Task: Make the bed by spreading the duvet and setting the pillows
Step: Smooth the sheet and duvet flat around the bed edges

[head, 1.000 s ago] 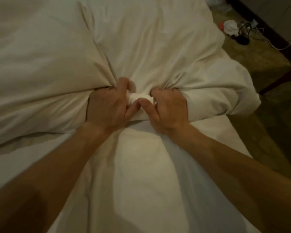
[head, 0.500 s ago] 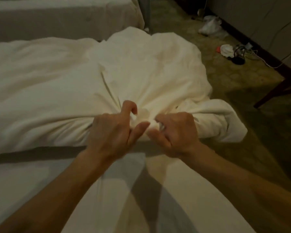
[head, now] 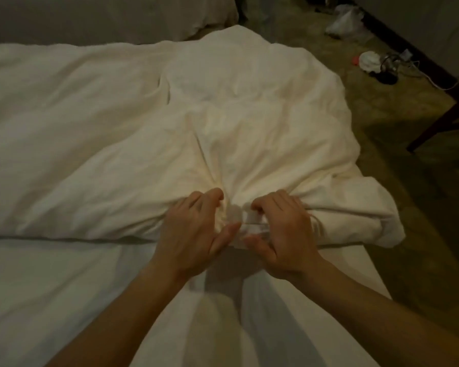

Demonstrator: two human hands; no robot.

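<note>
The duvet (head: 149,133), soft, bulky and probably light, lies bunched across the bed (head: 51,287), its long axis running from left to right of the frame. Its gathered near edge at lower centre is clenched by the left hand (head: 194,234) and right hand (head: 284,234); a grip further apart would likely spread it better.

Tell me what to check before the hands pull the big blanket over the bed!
1. Left hand grips the duvet: ok, fingers curl into the gathered edge.
2. Right hand grips it too: ok.
3. Duvet spread flat: not ok, it lies bunched across the far part.
4. Bare sheet near the person ready to cover: ok, it looks smooth.
5. Duvet staying on the bed: not ok, its right corner hangs past the edge.
6. Pillows set: cannot tell, none clearly in view.
</note>
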